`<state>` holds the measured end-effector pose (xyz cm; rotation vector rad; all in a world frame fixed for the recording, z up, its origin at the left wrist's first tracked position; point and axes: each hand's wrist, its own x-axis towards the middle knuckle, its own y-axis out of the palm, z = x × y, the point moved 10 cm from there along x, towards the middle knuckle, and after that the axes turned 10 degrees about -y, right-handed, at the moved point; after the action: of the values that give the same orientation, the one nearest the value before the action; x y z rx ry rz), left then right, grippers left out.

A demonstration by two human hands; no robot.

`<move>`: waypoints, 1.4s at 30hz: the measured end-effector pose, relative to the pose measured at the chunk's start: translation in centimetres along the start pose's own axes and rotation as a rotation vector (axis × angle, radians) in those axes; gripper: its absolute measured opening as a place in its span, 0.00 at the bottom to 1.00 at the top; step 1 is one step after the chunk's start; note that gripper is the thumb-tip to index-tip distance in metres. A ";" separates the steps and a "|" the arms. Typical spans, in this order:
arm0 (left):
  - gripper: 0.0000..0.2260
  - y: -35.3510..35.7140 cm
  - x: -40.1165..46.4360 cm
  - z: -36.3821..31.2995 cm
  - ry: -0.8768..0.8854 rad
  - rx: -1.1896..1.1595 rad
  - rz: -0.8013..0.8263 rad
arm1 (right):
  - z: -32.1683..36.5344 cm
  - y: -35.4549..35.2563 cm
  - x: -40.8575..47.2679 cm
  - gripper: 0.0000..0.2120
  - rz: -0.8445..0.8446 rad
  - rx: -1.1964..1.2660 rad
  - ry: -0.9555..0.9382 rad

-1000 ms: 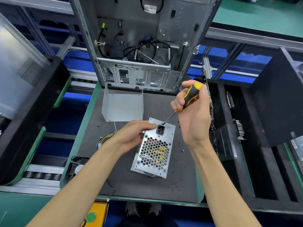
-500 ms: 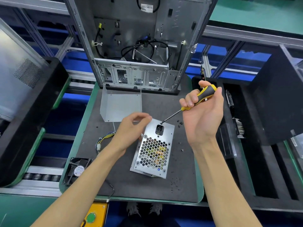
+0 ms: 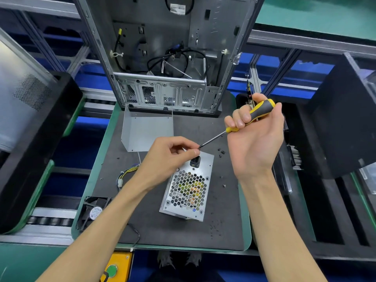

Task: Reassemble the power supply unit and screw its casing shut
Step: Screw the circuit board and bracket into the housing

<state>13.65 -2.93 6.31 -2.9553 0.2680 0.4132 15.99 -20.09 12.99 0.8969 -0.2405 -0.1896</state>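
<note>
The silver power supply unit [image 3: 188, 192] lies on the dark mat with its honeycomb grille facing up and its black power socket at the far end. My right hand [image 3: 254, 139] grips a yellow-and-black screwdriver [image 3: 252, 116], raised above the unit with its shaft slanting down to the left. My left hand [image 3: 168, 155] hovers over the unit's far left corner, thumb and forefinger pinched at the screwdriver's tip; what they pinch is too small to make out. A bent metal cover [image 3: 147, 129] stands behind the unit. Loose black screws [image 3: 221, 152] lie on the mat to the right.
An open computer case [image 3: 168, 58] stands upright at the back of the green-edged work mat [image 3: 97, 151]. A small fan [image 3: 95, 210] and a yellow-black cable bundle [image 3: 127, 174] lie at the left. Black foam trays flank both sides. A yellow button box [image 3: 116, 267] sits below.
My right hand lifted the screwdriver off the unit and swung it right. My left hand rose from the unit's corner and brought its pinched fingers to the screwdriver tip.
</note>
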 end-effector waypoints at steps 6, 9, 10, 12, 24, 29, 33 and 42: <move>0.06 0.7 0.2 0.8 -0.038 -0.155 0.017 | 0.5 0.2 0.0 0.19 0.003 0.026 -0.012; 0.05 0.8 0.2 0.8 -0.043 -0.268 0.016 | 0.8 0.3 0.1 0.19 0.010 0.047 -0.019; 0.05 0.9 0.2 0.8 -0.045 -0.298 0.019 | 0.9 0.3 0.2 0.19 0.012 0.052 -0.021; 0.04 1.0 0.1 0.7 -0.054 -0.349 0.034 | 1.0 0.3 0.3 0.19 0.012 0.059 -0.027; 0.06 1.3 0.3 0.8 -0.074 -0.345 0.051 | 1.2 -0.1 0.2 0.19 0.017 0.087 -0.026; 0.04 1.6 0.3 0.9 -0.076 -0.357 0.067 | 1.4 0.0 0.2 0.19 0.018 0.083 -0.038; 0.03 1.8 0.3 0.8 -0.081 -0.352 0.074 | 1.4 -0.2 0.1 0.18 0.011 0.080 -0.044; 0.05 2.1 0.3 0.8 -0.097 -0.317 0.090 | 1.4 -0.3 -0.1 0.18 0.007 0.082 -0.046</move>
<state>13.31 -4.89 5.20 -3.2258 0.3540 0.6660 15.52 -21.32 13.57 0.9738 -0.2956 -0.1946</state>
